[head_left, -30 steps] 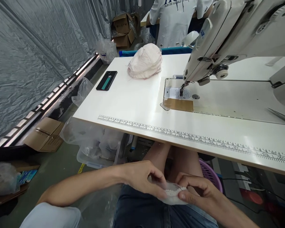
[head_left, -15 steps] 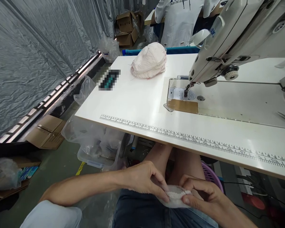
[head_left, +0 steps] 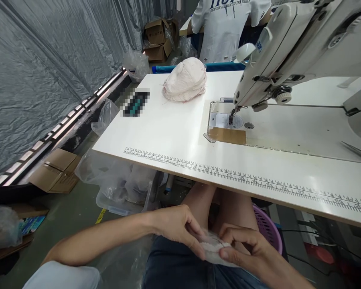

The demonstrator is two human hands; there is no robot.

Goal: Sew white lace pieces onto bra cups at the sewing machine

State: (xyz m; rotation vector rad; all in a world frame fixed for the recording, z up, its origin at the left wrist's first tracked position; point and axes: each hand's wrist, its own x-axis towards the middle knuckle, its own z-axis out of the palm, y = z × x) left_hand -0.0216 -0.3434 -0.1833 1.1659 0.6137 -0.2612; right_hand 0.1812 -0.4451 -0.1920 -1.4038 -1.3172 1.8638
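Observation:
Both of my hands are down in my lap, below the front edge of the white sewing table (head_left: 174,132). My left hand (head_left: 174,224) and my right hand (head_left: 243,247) pinch opposite sides of a small white fabric piece (head_left: 212,247) with a bumpy, frilled edge. The fingers of both hands are closed on it. It rests over my dark shorts. A pile of pinkish-white sewn fabric pieces (head_left: 185,80) lies on the table's far side. The sewing machine (head_left: 301,44) stands at the right, its needle (head_left: 231,117) over the metal plate.
A phone (head_left: 135,103) lies on the table's left part. A printed ruler (head_left: 243,178) runs along the table's front edge. Plastic bags (head_left: 114,176) and a cardboard box (head_left: 55,170) sit on the floor at the left. A purple basket (head_left: 266,226) stands under the table. A person in a white shirt (head_left: 228,28) stands behind.
My hands stay in my lap on the white piece; the fingers have shifted slightly along its edge. The view has swayed a little.

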